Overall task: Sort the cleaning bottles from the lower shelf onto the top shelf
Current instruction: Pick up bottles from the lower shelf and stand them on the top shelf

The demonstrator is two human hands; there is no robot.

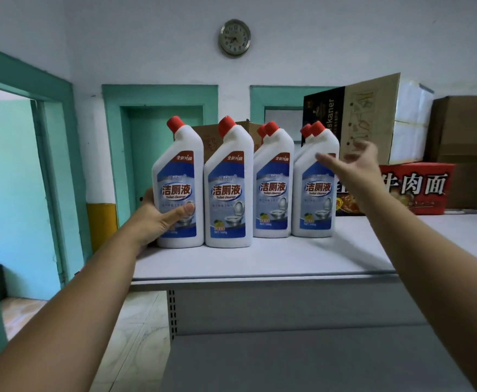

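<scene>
Nearest the camera, the grey lower shelf [288, 363] shows only in part, and both forearms reach over it to the white top shelf [259, 264]. The left hand [158, 219] grasps the leftmost toilet cleaner bottle [179, 176], its thumb across the label, with the bottle upright on the shelf at the end of the row. Three more red-capped bottles [274, 188] stand beside it facing forward, and two further caps peek out behind the right-hand pair. The right hand [358, 165] is released, fingers spread and blurred, just beside the rightmost bottle and holding nothing.

This looks like the set-down step: the end bottle is being squared up with its neighbours. Next, the left hand needs to let go without tipping the bottle, then drop to the lower shelf for any that remain.

Behind the row sit a red noodle carton [418, 188] and cardboard boxes [373, 114]; a wall clock [234, 37] hangs above.
</scene>
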